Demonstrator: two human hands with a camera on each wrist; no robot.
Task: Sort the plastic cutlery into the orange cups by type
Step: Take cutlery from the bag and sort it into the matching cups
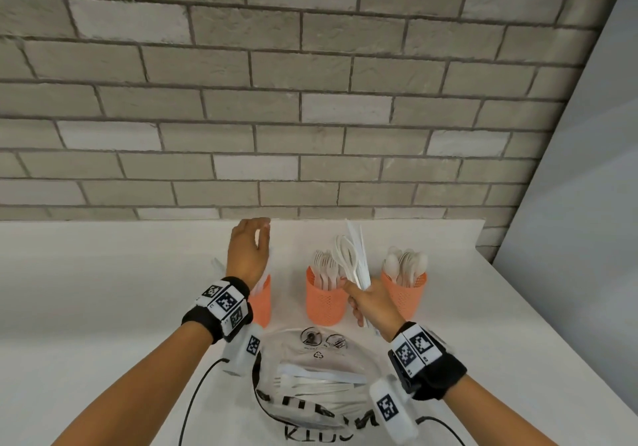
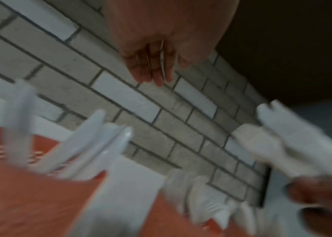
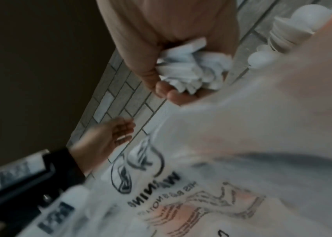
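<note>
Three orange cups stand in a row on the white table. Above the left cup (image 1: 261, 302), which holds white knives (image 2: 92, 144), hovers my left hand (image 1: 248, 249), fingers straight and gripping nothing that I can make out. Forks (image 1: 324, 269) fill the middle cup (image 1: 326, 304), and spoons (image 1: 405, 262) the right cup (image 1: 405, 295). Between those two cups my right hand (image 1: 371, 302) grips an upright bundle of mixed white cutlery (image 1: 355, 259); its handle ends (image 3: 191, 70) poke out of the fist (image 3: 161, 64).
A clear printed plastic bag (image 1: 310, 376) with more white cutlery lies on the table (image 1: 103, 290) just in front of the cups. A brick wall (image 1: 310, 100) rises right behind the table. A grey panel (image 1: 587, 204) closes off the right side.
</note>
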